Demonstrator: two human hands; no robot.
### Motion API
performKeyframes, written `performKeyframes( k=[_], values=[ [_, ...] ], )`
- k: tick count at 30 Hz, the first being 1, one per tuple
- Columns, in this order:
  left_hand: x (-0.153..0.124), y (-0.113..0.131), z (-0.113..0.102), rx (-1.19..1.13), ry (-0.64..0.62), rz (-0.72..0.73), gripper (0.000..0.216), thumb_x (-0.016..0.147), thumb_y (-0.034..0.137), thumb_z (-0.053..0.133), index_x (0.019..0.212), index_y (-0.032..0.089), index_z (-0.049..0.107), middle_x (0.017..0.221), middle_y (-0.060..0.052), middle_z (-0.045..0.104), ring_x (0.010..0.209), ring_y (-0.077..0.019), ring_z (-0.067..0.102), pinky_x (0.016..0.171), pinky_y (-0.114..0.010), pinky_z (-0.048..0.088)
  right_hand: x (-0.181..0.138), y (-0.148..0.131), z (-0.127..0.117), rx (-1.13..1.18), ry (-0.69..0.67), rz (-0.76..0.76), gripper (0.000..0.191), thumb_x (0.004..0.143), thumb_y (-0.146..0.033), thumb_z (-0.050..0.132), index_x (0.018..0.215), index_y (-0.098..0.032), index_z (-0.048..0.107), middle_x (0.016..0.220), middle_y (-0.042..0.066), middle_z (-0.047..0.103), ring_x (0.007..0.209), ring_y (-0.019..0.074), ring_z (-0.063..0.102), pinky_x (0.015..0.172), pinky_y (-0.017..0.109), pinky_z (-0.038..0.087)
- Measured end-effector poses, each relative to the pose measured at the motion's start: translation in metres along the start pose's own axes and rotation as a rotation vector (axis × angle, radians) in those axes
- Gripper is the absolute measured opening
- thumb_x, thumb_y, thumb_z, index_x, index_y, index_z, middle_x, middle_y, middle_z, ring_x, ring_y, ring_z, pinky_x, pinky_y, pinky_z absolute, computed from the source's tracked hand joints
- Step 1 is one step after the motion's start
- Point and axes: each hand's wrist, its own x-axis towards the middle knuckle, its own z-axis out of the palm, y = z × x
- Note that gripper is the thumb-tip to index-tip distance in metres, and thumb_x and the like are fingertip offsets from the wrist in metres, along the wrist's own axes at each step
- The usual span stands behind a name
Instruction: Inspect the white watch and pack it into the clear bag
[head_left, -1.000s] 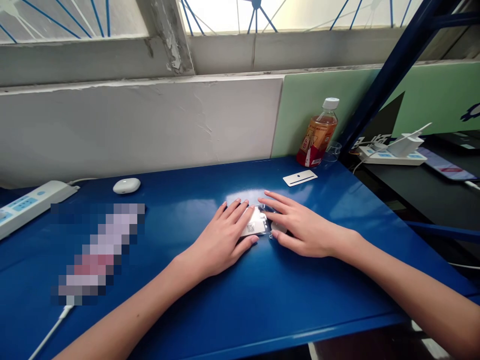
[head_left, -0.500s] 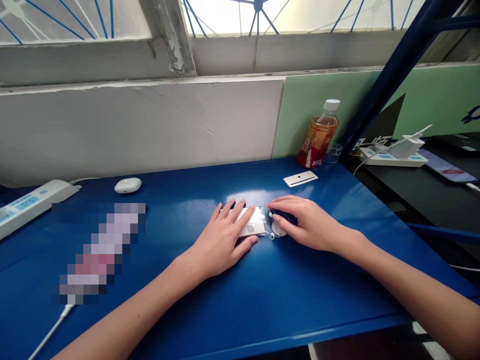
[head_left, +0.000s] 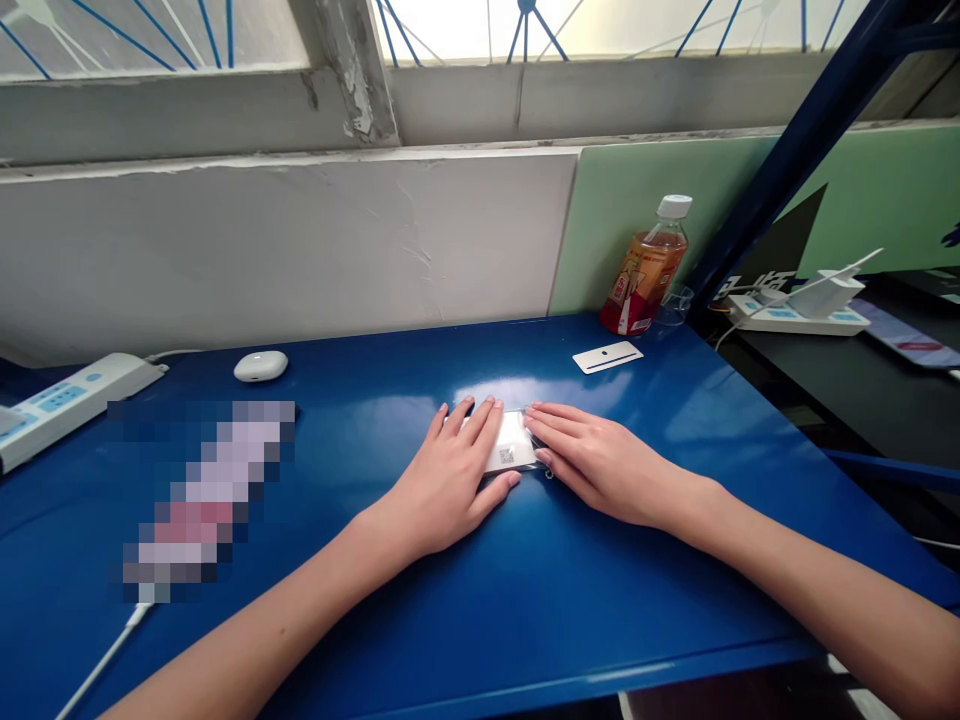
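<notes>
A small clear plastic packet with a white card (head_left: 511, 440) inside lies flat on the blue desk; a square printed code shows near the card's lower edge. My left hand (head_left: 454, 475) rests over the packet's left part, palm down, fingers spread. Over the right end lies my right hand (head_left: 600, 455), its fingers stretched out side by side with the thumb a little apart. It covers most of the packet's clear end, and a bit of small chain or ring peeks out below the fingertips. Beyond my right hand sits a white slotted card (head_left: 607, 357).
A drink bottle (head_left: 646, 268) stands at the back right against the green panel. On the left are a white earbud case (head_left: 261, 366), a power strip (head_left: 82, 400) and a blurred-out phone (head_left: 217, 490) on a white cable. A blue metal post (head_left: 795, 130) rises at the right.
My right hand has come down and slightly left onto the packet's end, covering the round white piece seen there before. My left hand stays on the card. The view has shifted slightly.
</notes>
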Motion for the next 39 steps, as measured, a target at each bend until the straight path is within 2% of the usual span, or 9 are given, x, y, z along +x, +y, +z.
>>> performKeyframes(
  k=[8, 12, 15, 24, 29, 39],
  values=[
    [0.000, 0.001, 0.002, 0.023, 0.028, 0.018, 0.068, 0.100, 0.054, 0.037, 0.154, 0.013, 0.029, 0.158, -0.018, 0.033, 0.147, -0.0404, 0.025, 0.116, -0.063, 0.021, 0.000, -0.010, 0.005, -0.159, -0.010, -0.001, 0.041, 0.100, -0.018, 0.036, 0.132, 0.000, 0.057, 0.136, 0.025, 0.059, 0.134, 0.0354, 0.050, 0.109, 0.052, 0.047],
    [0.000, 0.001, 0.001, 0.026, 0.027, 0.024, 0.070, 0.100, 0.054, 0.037, 0.154, 0.010, 0.028, 0.159, -0.019, 0.031, 0.148, -0.0408, 0.021, 0.117, -0.059, 0.021, 0.001, -0.012, 0.003, -0.193, -0.033, -0.007, 0.044, 0.099, -0.016, 0.036, 0.131, 0.006, 0.055, 0.136, 0.029, 0.057, 0.134, 0.0376, 0.050, 0.110, 0.051, 0.046],
    [0.000, 0.001, 0.001, 0.001, 0.046, 0.039, 0.069, 0.100, 0.053, 0.038, 0.153, 0.010, 0.030, 0.158, -0.019, 0.034, 0.149, -0.0397, 0.020, 0.117, -0.057, 0.024, 0.001, -0.012, 0.001, -0.176, -0.049, -0.032, 0.044, 0.098, -0.016, 0.038, 0.134, 0.005, 0.054, 0.139, 0.028, 0.056, 0.137, 0.0370, 0.046, 0.113, 0.051, 0.043],
    [0.002, 0.002, 0.002, 0.021, 0.037, 0.053, 0.062, 0.103, 0.046, 0.033, 0.151, 0.007, 0.032, 0.156, -0.021, 0.035, 0.147, -0.0409, 0.023, 0.117, -0.057, 0.024, -0.002, -0.022, 0.003, -0.198, -0.068, -0.020, 0.055, 0.100, -0.031, 0.039, 0.139, 0.007, 0.047, 0.147, 0.030, 0.046, 0.143, 0.0391, 0.036, 0.115, 0.052, 0.038],
    [0.001, 0.003, 0.003, 0.023, 0.041, 0.052, 0.061, 0.103, 0.046, 0.033, 0.151, 0.008, 0.033, 0.156, -0.021, 0.037, 0.147, -0.0408, 0.025, 0.117, -0.057, 0.025, -0.007, -0.028, 0.007, -0.187, -0.117, 0.035, 0.069, 0.099, -0.041, 0.043, 0.145, 0.010, 0.037, 0.151, 0.033, 0.036, 0.143, 0.0411, 0.033, 0.114, 0.052, 0.040],
    [0.002, 0.002, 0.003, 0.035, 0.048, 0.058, 0.060, 0.103, 0.046, 0.034, 0.150, 0.008, 0.033, 0.155, -0.020, 0.037, 0.146, -0.0405, 0.027, 0.117, -0.056, 0.024, -0.005, -0.026, 0.002, -0.060, -0.194, 0.091, 0.083, 0.096, -0.058, 0.043, 0.150, 0.004, 0.032, 0.155, 0.027, 0.034, 0.147, 0.0376, 0.024, 0.117, 0.051, 0.035]
  ],
)
